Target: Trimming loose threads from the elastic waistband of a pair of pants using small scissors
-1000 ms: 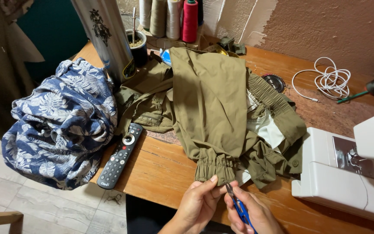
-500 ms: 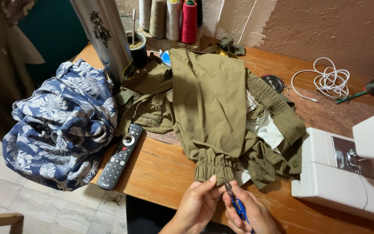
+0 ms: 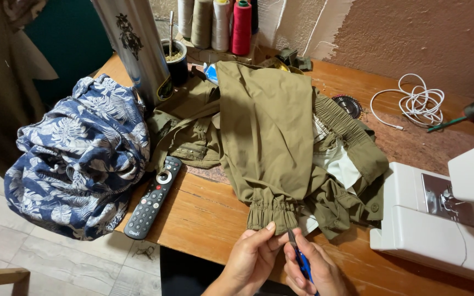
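Down at the desk's (image 3: 204,219) near edge, the left hand (image 3: 250,257) pinches the gathered cuff (image 3: 270,211) of the olive trousers (image 3: 270,126), fingers closed on the fabric. Beside it, the right hand (image 3: 314,268) grips a blue-handled tool (image 3: 300,257), its tip at the cuff. A remote (image 3: 153,197) lies left; a sewing machine (image 3: 445,219) right.

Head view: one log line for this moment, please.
left hand: pinches olive trouser cuff | right hand: holds blue-handled tool at cuff | sewing machine: beside
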